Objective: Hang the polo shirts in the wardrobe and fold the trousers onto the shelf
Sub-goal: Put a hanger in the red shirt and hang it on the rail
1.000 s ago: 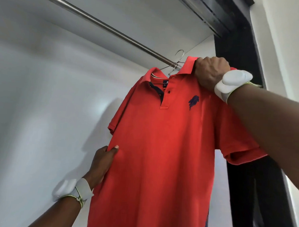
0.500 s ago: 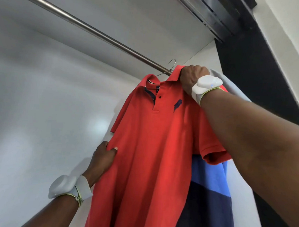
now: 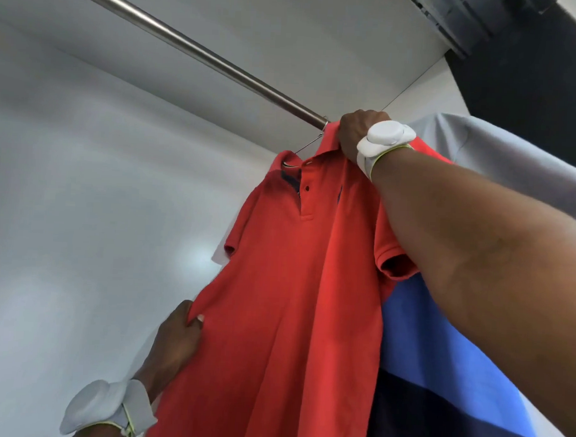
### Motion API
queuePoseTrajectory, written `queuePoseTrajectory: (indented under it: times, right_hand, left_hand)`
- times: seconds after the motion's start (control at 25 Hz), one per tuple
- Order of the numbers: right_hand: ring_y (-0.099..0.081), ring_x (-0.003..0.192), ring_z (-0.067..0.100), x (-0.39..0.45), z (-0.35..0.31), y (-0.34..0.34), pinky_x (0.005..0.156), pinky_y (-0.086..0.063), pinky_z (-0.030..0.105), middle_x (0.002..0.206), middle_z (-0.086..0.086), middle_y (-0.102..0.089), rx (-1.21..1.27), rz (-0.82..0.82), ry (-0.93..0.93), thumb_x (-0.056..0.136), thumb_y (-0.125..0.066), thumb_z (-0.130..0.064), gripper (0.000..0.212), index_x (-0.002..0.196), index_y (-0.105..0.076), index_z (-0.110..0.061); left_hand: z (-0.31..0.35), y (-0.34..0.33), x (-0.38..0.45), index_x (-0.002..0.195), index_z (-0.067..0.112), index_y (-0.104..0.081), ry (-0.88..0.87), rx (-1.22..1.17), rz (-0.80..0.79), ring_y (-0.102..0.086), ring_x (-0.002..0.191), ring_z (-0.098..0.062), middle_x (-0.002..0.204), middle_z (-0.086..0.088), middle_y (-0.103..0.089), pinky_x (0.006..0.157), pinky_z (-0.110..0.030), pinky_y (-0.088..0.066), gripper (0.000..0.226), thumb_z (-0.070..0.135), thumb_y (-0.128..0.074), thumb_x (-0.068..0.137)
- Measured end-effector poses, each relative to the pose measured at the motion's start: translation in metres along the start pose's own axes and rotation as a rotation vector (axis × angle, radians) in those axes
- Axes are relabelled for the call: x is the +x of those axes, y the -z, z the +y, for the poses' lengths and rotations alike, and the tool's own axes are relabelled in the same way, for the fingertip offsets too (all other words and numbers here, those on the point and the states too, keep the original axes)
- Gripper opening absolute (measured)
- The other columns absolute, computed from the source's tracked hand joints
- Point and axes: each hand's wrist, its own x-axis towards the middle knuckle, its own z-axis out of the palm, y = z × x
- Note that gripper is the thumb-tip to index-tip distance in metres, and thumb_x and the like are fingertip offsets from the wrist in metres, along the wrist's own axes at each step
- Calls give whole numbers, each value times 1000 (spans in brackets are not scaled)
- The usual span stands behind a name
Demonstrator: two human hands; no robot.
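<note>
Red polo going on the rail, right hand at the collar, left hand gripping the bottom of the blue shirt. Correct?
Not quite. In the head view the left hand pinches the red polo's side edge, not the blue shirt. The right hand is at the collar by the rail.

Inside of a home wardrobe, seen from below. A steel hanging rail (image 3: 201,51) runs from 10 o'clock toward centre beneath a pale top panel (image 3: 288,30). A red polo shirt (image 3: 293,284) and a blue striped shirt (image 3: 438,373) hang against plain white walls (image 3: 66,208).
</note>
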Motion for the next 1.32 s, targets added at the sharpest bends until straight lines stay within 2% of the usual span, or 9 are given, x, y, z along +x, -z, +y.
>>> queuePoseTrajectory:
  times: [0.28,0.44,0.6,0.72,0.84,0.92,1.04,1.12,1.32]
  right_hand:
    - [-62,98,33,-20,11,2,79,-40,38,97,13,-65,26,66,-9,95,-44,-19,18,90,-60,-11]
    - [-63,102,34,-45,31,20,91,-45,41,109,14,-66,60,136,-229,83,-54,-26,31,107,-65,-9]
    - [-49,127,36,-89,43,41,101,-40,37,137,18,-51,551,-36,-519,81,-70,-48,81,135,-37,2]
    - [-53,124,33,-141,34,43,104,-43,38,135,15,-54,860,-66,-668,67,-79,-53,95,134,-33,-3]
    - [-65,101,27,-221,17,34,92,-52,43,109,7,-65,1020,-98,-783,56,-82,-55,92,123,-37,-9]
    - [-63,105,29,-282,5,28,94,-51,44,116,11,-63,1015,-191,-833,55,-83,-53,92,122,-37,-8]
    - [-63,104,28,-379,-7,22,93,-50,41,116,11,-64,1018,-320,-915,71,-80,-34,57,113,-48,-12]
    - [-64,98,28,-435,-13,27,88,-51,40,107,6,-67,969,-343,-968,79,-72,-28,35,106,-54,-16]
    - [-60,73,26,-545,-19,49,66,-43,33,80,-1,-62,843,-482,-1062,84,-64,-21,17,91,-50,-15]
  left_hand:
    - [2,-6,-7,93,15,-56,-6,20,34,-58,81,-18,87,-1,-63,67,-34,-40,10,15,-47,97]
    - [2,-5,-16,94,10,-54,44,68,-10,-60,88,-30,91,-9,-64,71,-35,-39,7,12,-48,95]
    - [-9,-6,-37,107,7,-56,124,89,-87,-61,98,-34,105,-15,-65,75,-33,-40,15,13,-52,94]
    - [-26,-4,-68,110,4,-58,227,90,-151,-61,102,-35,111,-18,-64,81,-36,-46,21,15,-56,92]
    - [-43,-2,-101,112,1,-60,327,85,-191,-62,102,-38,112,-21,-66,89,-44,-50,27,17,-58,90]
    - [-46,0,-124,115,1,-62,401,58,-206,-62,105,-38,114,-21,-66,92,-47,-50,34,21,-58,87]
    - [-52,-1,-166,116,3,-62,482,27,-211,-63,105,-38,114,-21,-66,93,-46,-50,45,28,-55,79]
    - [-54,1,-187,114,2,-60,492,27,-264,-63,102,-38,112,-22,-66,90,-43,-50,33,18,-57,85]
    - [-55,0,-256,115,0,-52,553,131,-195,-59,107,-43,112,-26,-62,92,-48,-48,32,15,-60,87]
